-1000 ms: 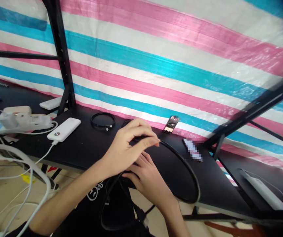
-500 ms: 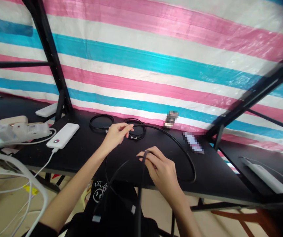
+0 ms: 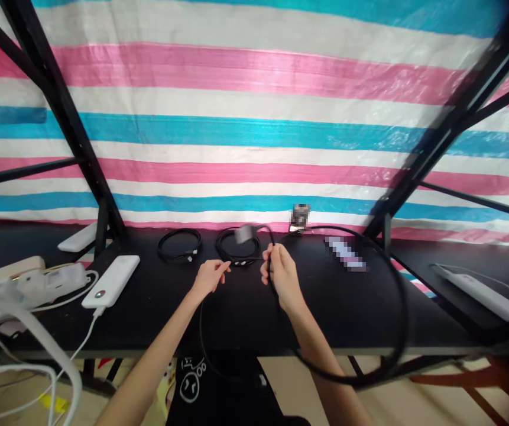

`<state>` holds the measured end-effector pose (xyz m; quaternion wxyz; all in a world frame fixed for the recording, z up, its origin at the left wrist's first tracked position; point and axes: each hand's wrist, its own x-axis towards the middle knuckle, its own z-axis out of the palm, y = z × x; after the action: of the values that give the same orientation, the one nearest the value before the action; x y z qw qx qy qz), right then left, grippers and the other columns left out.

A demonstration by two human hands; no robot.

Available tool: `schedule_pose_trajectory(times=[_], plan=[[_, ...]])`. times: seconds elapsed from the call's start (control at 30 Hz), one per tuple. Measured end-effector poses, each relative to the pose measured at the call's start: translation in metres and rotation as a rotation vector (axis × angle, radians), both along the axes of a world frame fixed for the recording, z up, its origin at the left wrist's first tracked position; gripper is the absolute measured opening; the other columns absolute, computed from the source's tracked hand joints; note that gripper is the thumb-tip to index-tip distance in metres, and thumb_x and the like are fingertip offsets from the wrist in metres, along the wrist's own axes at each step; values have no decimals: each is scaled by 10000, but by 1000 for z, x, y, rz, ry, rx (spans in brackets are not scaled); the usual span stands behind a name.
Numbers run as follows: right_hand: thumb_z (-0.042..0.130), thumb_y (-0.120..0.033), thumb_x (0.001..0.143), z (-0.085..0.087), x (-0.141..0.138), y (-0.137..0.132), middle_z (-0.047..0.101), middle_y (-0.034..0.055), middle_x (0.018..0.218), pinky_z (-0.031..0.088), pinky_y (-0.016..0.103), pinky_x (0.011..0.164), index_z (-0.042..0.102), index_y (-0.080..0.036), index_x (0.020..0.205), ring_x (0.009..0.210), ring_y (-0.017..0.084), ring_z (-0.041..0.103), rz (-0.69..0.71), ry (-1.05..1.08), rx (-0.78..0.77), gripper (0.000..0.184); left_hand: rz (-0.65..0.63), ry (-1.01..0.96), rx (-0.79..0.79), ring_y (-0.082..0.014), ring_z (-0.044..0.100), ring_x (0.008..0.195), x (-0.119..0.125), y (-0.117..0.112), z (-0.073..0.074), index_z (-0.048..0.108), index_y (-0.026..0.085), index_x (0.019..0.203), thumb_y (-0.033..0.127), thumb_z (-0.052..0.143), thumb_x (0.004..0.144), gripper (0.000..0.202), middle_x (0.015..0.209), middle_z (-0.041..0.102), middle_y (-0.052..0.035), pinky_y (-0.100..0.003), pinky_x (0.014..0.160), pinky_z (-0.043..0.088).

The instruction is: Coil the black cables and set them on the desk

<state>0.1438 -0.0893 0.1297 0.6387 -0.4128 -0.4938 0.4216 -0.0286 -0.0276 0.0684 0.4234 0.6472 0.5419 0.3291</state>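
Note:
Raised over the black table (image 3: 325, 307), my right hand (image 3: 284, 275) is closed around a black cable (image 3: 402, 296), which sweeps out in a wide loop to the right and dips below the table's front edge. A pale connector end (image 3: 245, 234), smeared by motion, sticks up to the left of that hand. My left hand (image 3: 212, 277) pinches a thin part of black cable, which hangs down toward my lap. Whether both hands hold one single cable cannot be made out. Behind them lie two coiled black cables, a left coil (image 3: 174, 258) and a right coil (image 3: 219, 248).
A white power bank (image 3: 114, 278) with a white cord lies at left, near a cluttered power strip (image 3: 36, 287). A pixelated phone-like object (image 3: 346, 254) and a small pixelated item (image 3: 300, 219) are at the back right. Black metal posts (image 3: 65, 118) flank a striped sheet.
My right hand has risen and closed on the cable, with its connector end now lifted beside it. The loop has swung wider to the right. The camera view has tilted upward.

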Motion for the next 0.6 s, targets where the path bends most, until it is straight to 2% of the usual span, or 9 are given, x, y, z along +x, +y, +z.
schedule_pose_trajectory(times=[0.1, 0.2, 0.33, 0.47, 0.53, 0.6], plan=[[565, -523, 833, 8, 18, 1, 382, -91, 669, 241, 130, 294, 386, -248, 850, 366, 31, 277, 38, 255, -11, 329, 59, 22, 15, -100, 385, 273, -11, -2, -2, 602, 161, 734, 558, 437, 814, 438, 420, 454, 54, -227, 366, 255], [548, -464, 861, 12, 39, -5, 257, -105, 606, 118, 117, 266, 394, -248, 834, 364, 45, 112, 139, 370, -22, 266, 91, 24, 44, -122, 427, 302, -19, -10, 1, 573, 178, 736, 582, 385, 836, 457, 383, 399, 71, -236, 413, 311], [435, -347, 928, 11, 43, -18, 155, -94, 623, -34, 126, 285, 439, -213, 777, 426, 65, -36, 316, 406, -110, 202, 19, 38, 79, -146, 513, 407, -15, -24, 3, 560, 194, 769, 541, 432, 840, 377, 445, 498, 48, -254, 498, 380], [420, -361, 926, 20, 27, -32, 196, -98, 612, 1, 115, 268, 510, -210, 875, 406, 57, -24, 515, 471, -273, 183, -56, 59, 151, -169, 568, 594, -3, -40, 5, 538, 210, 960, 385, 581, 790, 248, 619, 589, 28, -271, 592, 418], [480, -369, 896, 28, 22, -38, 259, -105, 598, 56, 105, 248, 528, -219, 954, 372, 42, 10, 620, 508, -327, 168, -61, 59, 194, -163, 562, 673, 2, -47, 9, 482, 217, 1126, 309, 569, 803, 346, 821, 613, -11, -283, 644, 437], [517, -378, 876, 36, 19, -45, 333, -110, 582, 109, 104, 232, 530, -228, 1009, 332, 28, 59, 713, 468, -366, 200, -32, 56, 298, -163, 555, 745, 4, -55, 15, 391, 224, 1269, 256, 505, 843, 442, 1021, 568, -64, -304, 697, 460]])
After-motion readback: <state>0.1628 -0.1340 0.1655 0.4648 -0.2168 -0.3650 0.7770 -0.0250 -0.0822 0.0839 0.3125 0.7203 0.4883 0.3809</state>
